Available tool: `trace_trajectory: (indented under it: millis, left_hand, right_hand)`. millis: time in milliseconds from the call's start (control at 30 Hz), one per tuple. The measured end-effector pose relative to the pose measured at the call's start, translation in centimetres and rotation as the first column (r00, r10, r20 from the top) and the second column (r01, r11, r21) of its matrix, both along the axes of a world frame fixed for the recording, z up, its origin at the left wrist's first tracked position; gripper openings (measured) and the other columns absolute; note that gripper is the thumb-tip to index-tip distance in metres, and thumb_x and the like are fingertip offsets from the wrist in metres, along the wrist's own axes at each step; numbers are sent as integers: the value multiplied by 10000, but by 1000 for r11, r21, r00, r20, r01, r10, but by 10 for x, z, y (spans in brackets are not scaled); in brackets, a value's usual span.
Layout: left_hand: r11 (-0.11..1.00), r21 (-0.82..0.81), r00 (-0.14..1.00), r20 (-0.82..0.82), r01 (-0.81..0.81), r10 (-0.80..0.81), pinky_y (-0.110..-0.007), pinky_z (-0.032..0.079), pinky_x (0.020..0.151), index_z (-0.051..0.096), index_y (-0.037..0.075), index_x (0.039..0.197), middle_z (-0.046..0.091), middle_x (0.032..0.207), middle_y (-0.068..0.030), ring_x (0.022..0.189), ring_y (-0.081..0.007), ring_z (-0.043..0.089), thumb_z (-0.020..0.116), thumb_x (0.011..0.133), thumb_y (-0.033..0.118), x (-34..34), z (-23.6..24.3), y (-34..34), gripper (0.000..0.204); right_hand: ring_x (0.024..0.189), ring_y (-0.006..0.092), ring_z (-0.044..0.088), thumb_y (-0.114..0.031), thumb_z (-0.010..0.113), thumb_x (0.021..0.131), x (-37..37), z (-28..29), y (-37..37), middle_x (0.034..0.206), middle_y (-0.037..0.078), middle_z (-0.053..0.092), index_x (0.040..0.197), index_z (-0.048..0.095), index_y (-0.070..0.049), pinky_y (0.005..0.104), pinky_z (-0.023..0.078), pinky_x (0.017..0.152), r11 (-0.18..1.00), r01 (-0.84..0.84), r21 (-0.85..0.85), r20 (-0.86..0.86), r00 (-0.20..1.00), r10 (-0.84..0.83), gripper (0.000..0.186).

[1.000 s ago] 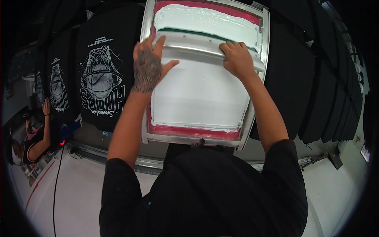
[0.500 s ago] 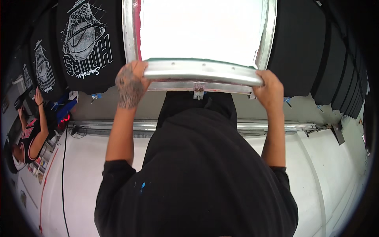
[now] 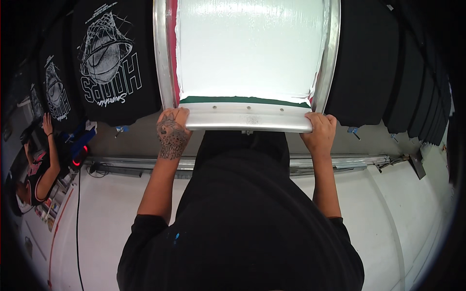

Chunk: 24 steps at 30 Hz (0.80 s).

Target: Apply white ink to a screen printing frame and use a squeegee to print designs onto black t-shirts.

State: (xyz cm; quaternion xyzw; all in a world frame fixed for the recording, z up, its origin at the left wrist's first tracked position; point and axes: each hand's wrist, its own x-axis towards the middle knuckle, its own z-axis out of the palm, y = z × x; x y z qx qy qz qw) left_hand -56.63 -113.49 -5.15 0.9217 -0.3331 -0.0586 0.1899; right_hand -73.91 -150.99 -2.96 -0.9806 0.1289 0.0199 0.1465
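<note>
A long silver metal squeegee (image 3: 248, 120) with a green blade lies crosswise at the near end of a screen-printing frame (image 3: 165, 63). My left hand (image 3: 173, 127), tattooed on its back, is wrapped round the left end of the handle. At the right end my right hand (image 3: 320, 132) grips it, with the fingers over the top. White ink (image 3: 247, 53) covers the mesh beyond the blade, streaked at the far part and heaped in ragged ridges along both sides. The handle now hides the frame's near bar. What lies under the screen cannot be seen.
Black T-shirts with a white basketball print (image 3: 109, 89) hang over boards on the left. Plain black shirts (image 3: 361, 68) line the right. A metal rail (image 3: 310, 165) runs across below the frame. Another person (image 3: 43, 172) works at far left, near a black hanging cable (image 3: 77, 228).
Both hands have drawn the squeegee nearer to me, to the screen's near end. More ink surface shows beyond the blade, and its bright glare has dulled to a streaked white.
</note>
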Motion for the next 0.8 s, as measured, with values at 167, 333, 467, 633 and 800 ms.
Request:
trace_trajectory:
  millis: [167,333,467,633,800]
  left_hand:
    - [995,-97,995,100,4,6,-473,575,814,703,3,919,720,938,-159,927,-343,697,726,810,135,-16,-21,9,173]
    - [993,-118,976,217,22,4,-448,569,840,723,25,947,729,943,-151,924,-334,702,750,809,184,90,-29,-46,212]
    - [997,-56,955,294,50,-31,-434,557,846,719,66,976,740,970,-123,896,-314,715,855,635,112,218,-36,-104,370]
    - [998,-15,940,337,64,-55,-404,607,711,736,135,915,746,862,-131,808,-302,747,822,795,408,372,-26,-188,310]
    - [958,276,990,137,-75,39,-459,554,911,753,6,1009,719,1011,-261,990,-416,696,875,649,484,422,3,-228,610]
  right_hand:
    - [981,208,704,-91,753,727,-18,-17,14,989,46,746,932,676,-110,439,420,888,992,41,-122,105,994,-28,220]
    - [972,230,703,-110,775,710,74,-25,-39,995,75,741,943,681,-92,437,420,903,992,56,-111,165,986,-37,252]
    - [878,281,671,-136,841,617,190,-36,-108,970,80,739,947,740,-88,409,472,878,975,54,-216,137,990,-24,349]
    - [821,368,735,-342,836,690,339,-1,-176,854,188,742,947,785,-75,429,589,821,974,85,-208,55,996,-76,374]
    - [913,378,727,-420,789,714,387,14,-211,924,211,741,969,772,-60,453,574,826,986,65,-151,-136,987,-86,442]
